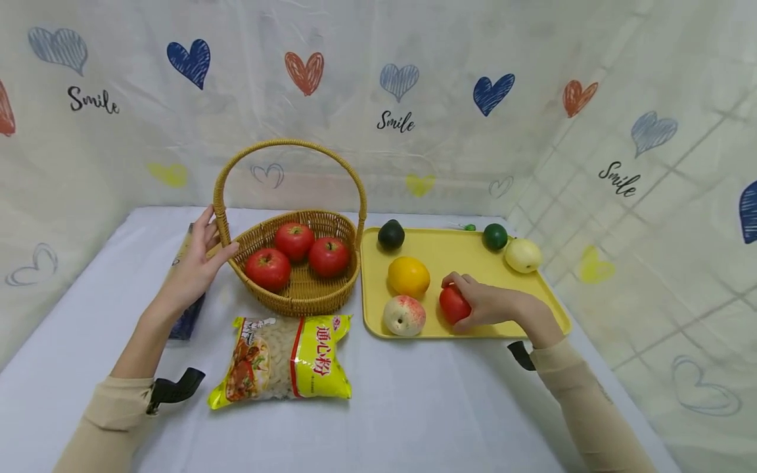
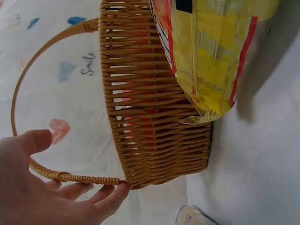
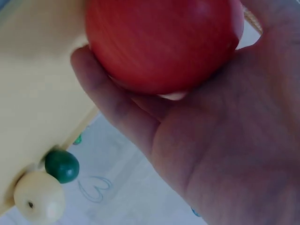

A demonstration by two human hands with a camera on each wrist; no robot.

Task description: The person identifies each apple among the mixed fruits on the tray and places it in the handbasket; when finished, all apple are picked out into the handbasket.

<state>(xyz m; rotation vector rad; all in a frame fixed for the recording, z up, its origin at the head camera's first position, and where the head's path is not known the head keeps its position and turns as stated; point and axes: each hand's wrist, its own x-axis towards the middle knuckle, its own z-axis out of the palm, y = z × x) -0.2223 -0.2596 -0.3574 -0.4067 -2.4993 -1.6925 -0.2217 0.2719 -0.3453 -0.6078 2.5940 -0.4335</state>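
Note:
A wicker basket [image 1: 294, 306] with a tall arched handle [image 1: 290, 142] stands left of the middle, and three red apples [image 1: 329, 257] lie in it. My left hand [image 1: 198, 266] is at the basket's left side, its relaxed fingers against the foot of the handle and its thumb spread beside the rim. In the left wrist view those fingertips [image 2: 123, 190] meet the wicker edge. Over the front of a yellow tray [image 1: 378, 323], my right hand [image 1: 487, 303] grips another red apple [image 1: 454, 304]. That apple [image 3: 161, 42] fills the top of the right wrist view, fingers around its side.
On the tray are an orange-yellow fruit [image 1: 409, 276], a peach [image 1: 405, 315], a dark green avocado-like fruit [image 1: 391, 235], a green fruit [image 1: 495, 236] and a pale yellow fruit [image 1: 523, 255]. A yellow pasta bag [image 1: 284, 359] lies before the basket, a dark packet [image 1: 188, 318] left of it.

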